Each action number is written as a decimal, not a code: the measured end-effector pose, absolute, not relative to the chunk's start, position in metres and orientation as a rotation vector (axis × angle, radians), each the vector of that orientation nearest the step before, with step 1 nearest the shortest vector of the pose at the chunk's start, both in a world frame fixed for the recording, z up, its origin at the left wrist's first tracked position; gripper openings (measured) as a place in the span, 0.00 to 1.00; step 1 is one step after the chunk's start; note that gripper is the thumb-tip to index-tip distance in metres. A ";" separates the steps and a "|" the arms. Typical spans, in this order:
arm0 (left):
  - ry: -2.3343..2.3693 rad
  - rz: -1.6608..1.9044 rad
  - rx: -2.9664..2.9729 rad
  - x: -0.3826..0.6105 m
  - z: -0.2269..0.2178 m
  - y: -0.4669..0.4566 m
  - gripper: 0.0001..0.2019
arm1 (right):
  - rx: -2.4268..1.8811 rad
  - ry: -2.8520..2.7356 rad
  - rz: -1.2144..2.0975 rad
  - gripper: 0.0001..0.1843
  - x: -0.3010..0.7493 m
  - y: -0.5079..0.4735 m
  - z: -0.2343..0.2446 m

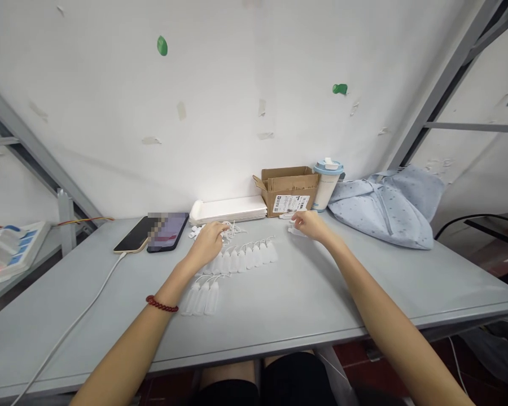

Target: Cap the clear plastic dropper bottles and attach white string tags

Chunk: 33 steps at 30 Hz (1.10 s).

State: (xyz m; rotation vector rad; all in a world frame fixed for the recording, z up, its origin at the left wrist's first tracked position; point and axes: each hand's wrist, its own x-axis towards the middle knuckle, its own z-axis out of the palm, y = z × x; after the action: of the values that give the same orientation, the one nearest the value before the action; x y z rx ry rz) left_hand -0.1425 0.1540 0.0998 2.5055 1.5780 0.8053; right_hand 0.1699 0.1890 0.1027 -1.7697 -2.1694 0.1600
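Observation:
My left hand rests on the grey table with its fingers curled on a white string beside a small pile of white tags. A row of several small clear bags lies just to its right, and three more clear bags lie nearer me. My right hand reaches toward the back of the table, fingers pinched on a small white tag in front of the cardboard box.
Two phones lie at the back left, one on a white charging cable. A white tray stack, a pale blue cup and a light blue bag line the wall. A power strip sits far left.

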 end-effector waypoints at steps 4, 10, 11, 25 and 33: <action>1.597 0.879 2.443 -0.137 0.106 0.150 0.23 | -1.833 -2.208 0.143 0.14 0.168 0.184 0.106; 1.620 0.947 2.350 -0.136 0.111 0.148 0.26 | -1.898 -2.274 0.102 0.16 0.162 0.175 0.111; 1.613 0.936 2.352 -0.136 0.110 0.148 0.26 | -1.908 -2.280 0.097 0.17 0.161 0.174 0.112; 1.687 1.029 2.278 -0.136 0.113 0.148 0.22 | -1.835 -2.274 0.115 0.16 0.152 0.174 0.106; 1.507 1.343 1.707 -0.125 0.125 0.135 0.10 | -1.475 -2.236 0.216 0.16 0.125 0.168 0.104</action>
State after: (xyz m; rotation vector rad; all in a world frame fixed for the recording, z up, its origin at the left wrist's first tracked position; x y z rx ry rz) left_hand -0.1253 0.1355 0.1249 1.7071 1.5074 1.3431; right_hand 0.1246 0.1676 0.1042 -1.4752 -2.2359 0.2164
